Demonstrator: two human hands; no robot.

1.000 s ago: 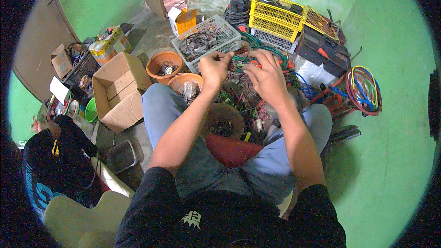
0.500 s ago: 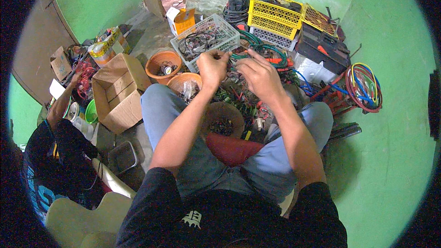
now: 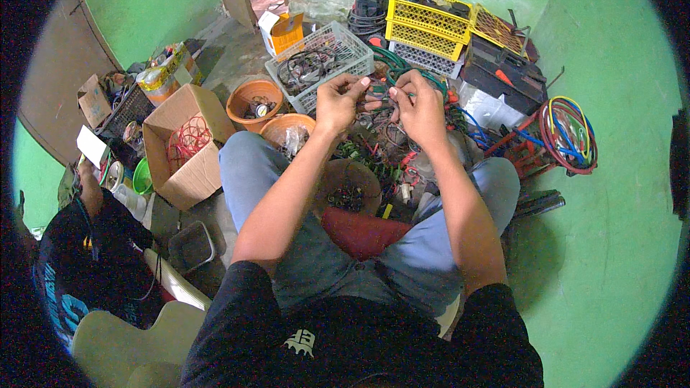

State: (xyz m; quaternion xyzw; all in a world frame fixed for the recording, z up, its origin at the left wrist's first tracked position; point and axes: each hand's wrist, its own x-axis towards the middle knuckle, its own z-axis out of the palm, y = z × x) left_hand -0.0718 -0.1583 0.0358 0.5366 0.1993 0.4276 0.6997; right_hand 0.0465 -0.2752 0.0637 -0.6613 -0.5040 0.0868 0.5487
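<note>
Both of my hands are raised in front of me, a short gap apart, above a heap of wires and tools. My left hand (image 3: 338, 105) is closed in a pinch, thumb against the bent fingers. Facing it, my right hand (image 3: 419, 108) also pinches with thumb and forefinger. Whatever lies between the fingertips is too small to make out. Beneath the hands is a tangle of cables and small parts, with a green hose (image 3: 397, 65) behind it. Between my knees stands a round tub (image 3: 370, 179) with small dark pieces inside.
A grey crate (image 3: 357, 50) of cables, orange pots (image 3: 248, 88) and yellow crates (image 3: 424, 29) stand ahead. On the left, a cardboard box (image 3: 159, 136) holds red wire (image 3: 190, 140); a co-worker (image 3: 93, 244) sits nearby. Coloured hoses (image 3: 568, 136) hang at right.
Red wire now lies in the cardboard box, and the co-worker's hand has drawn back toward the white card. My right hand's stretched fingers have curled into a pinch.
</note>
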